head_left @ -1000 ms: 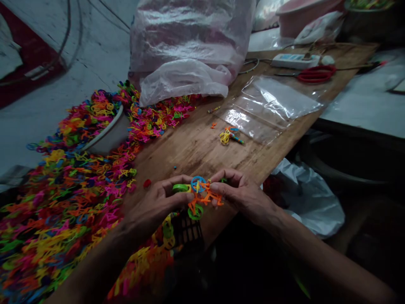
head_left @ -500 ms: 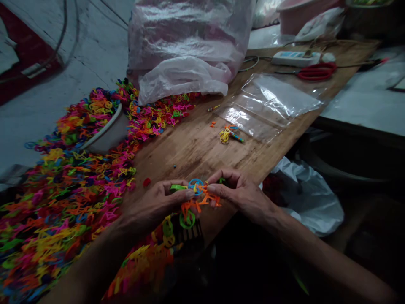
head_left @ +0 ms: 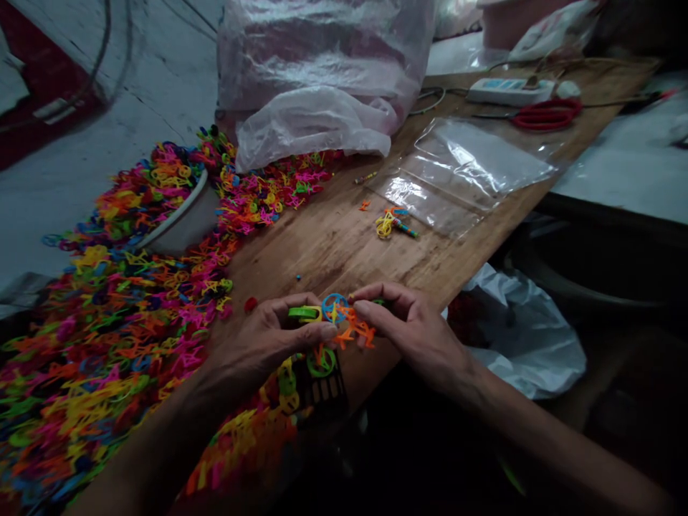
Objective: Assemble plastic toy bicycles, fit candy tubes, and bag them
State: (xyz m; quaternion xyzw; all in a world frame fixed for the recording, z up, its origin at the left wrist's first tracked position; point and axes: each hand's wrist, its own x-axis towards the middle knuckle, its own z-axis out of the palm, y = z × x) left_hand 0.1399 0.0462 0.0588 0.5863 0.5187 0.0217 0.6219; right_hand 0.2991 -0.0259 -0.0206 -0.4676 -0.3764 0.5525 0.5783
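Observation:
My left hand (head_left: 284, 322) pinches a small wheeled plastic toy between thumb and index finger. Its blue spoked wheel (head_left: 334, 309) faces up beside the thumb tip, and a green wheel (head_left: 302, 313) lies between the fingers, joined by yellow parts. Opposite it, my right hand (head_left: 403, 312) is closed in a pinch at the toy's right side. Small orange plastic pieces (head_left: 355, 334) hang under the right fingertips; how they are held is partly hidden. Below the hands, another green wheel (head_left: 321, 363) sits by a black slotted rack (head_left: 327, 394).
A large heap of colourful plastic pieces (head_left: 107, 358) covers the left, around a tilted white basin (head_left: 185, 222). On the wooden table (head_left: 301, 244) are a yellow wheeled piece (head_left: 384, 225), clear plastic bags (head_left: 462, 172), red-handled scissors (head_left: 545, 115) and a power strip (head_left: 510, 91). A white bag (head_left: 527, 337) hangs right.
Both hands stay close together over the table edge. The right fingers have shifted slightly at the toy, and the blue wheel shows more fully. The view has tilted a little.

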